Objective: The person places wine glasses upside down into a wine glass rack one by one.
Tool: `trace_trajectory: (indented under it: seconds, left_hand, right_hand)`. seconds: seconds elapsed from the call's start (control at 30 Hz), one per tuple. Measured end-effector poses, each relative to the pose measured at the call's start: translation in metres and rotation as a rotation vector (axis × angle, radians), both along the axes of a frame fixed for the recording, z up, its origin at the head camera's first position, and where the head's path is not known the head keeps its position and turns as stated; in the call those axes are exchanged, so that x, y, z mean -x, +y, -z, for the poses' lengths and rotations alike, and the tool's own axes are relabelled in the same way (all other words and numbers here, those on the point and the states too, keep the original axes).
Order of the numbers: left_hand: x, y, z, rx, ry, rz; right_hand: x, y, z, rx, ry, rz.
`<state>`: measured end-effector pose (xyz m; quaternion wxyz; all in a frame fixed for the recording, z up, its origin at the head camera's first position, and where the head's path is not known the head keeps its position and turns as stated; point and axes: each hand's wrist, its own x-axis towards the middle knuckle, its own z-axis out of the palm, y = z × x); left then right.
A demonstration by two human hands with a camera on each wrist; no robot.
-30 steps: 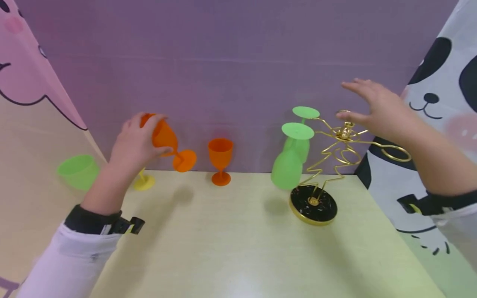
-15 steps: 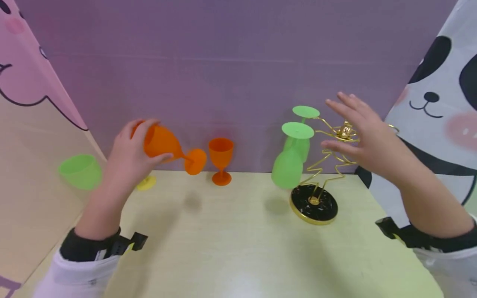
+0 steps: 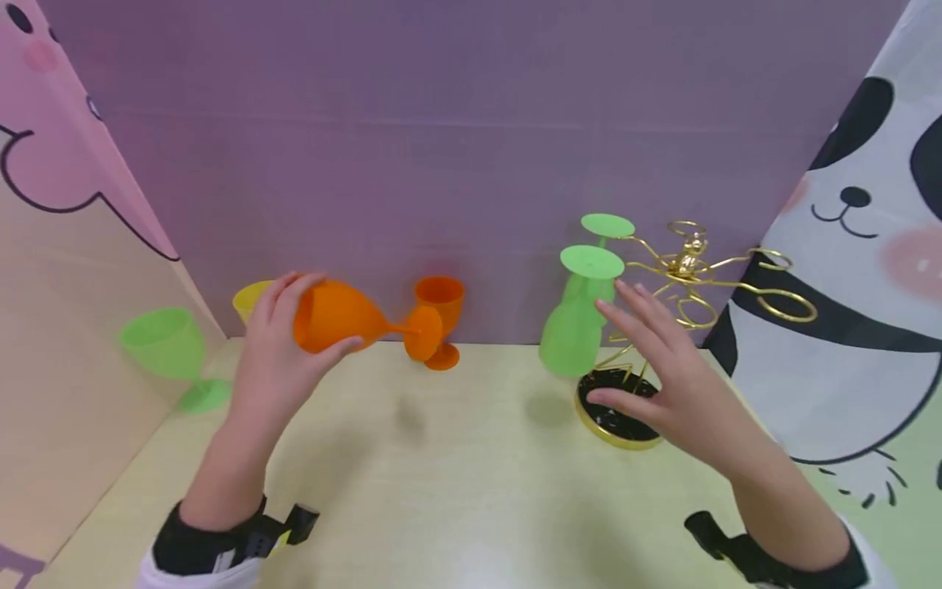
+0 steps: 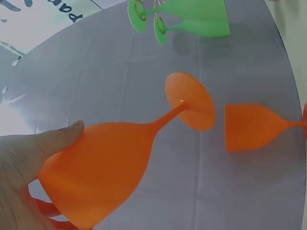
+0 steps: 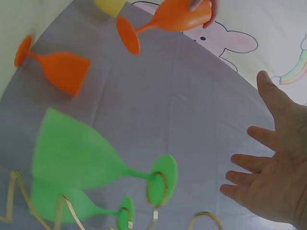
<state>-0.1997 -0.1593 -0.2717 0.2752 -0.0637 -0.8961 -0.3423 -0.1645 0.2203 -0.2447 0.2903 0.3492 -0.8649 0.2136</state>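
- The left hand [image 3: 275, 348] grips an orange goblet [image 3: 346, 315] round its bowl, fingers over the top and thumb underneath. The goblet lies sideways in the air above the table [image 3: 441, 491], stem and foot pointing away from the palm toward the right (a hold on the bowl leaves the stem free).
- Just past the goblet's foot, a second orange goblet [image 3: 439, 307] stands upright on the table against the purple back wall [image 3: 441, 123]. No contents show in it.
- Behind the gripping fingers a yellow cup [image 3: 250, 298] peeks out. To the outer side of that hand a green goblet [image 3: 165, 348] stands upright by the side panel.
- The right hand [image 3: 662, 384] holds nothing. Its fingers are spread and nearly straight, palm toward the left, hovering in front of the gold wire rack [image 3: 684, 278]. Whether it touches the rack's black base [image 3: 614, 417], I cannot tell.
- Just beyond its fingertips two green goblets [image 3: 570, 327] hang upside down from the rack's arms, feet on top and bowls down (so they can hold nothing).
- The rack's rings [image 3: 787, 307] on the far side of the hand carry no goblet.
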Motion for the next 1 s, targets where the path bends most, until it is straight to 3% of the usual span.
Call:
trace_trajectory:
  seconds: [0.23, 0.37, 0.53, 0.73, 1.0]
  left_hand:
    - [-0.004, 0.011, 0.021, -0.156, -0.001, 0.096]
    - [-0.002, 0.019, 0.036, -0.294, -0.064, 0.183]
    - [0.000, 0.029, 0.057, -0.459, -0.204, 0.292]
    - [0.001, 0.038, 0.071, -0.619, -0.340, 0.347]
    - [0.001, 0.048, 0.078, -0.733, -0.477, 0.384]
  right_hand:
    - [-0.005, -0.003, 0.042, 0.184, -0.129, -0.020]
    - [-0.001, -0.003, 0.061, 0.319, -0.227, -0.104]
    - [0.005, -0.004, 0.083, 0.460, -0.398, -0.232]
    - [0.008, -0.006, 0.103, 0.516, -0.536, -0.249]
    - [0.011, -0.014, 0.116, 0.538, -0.602, -0.273]
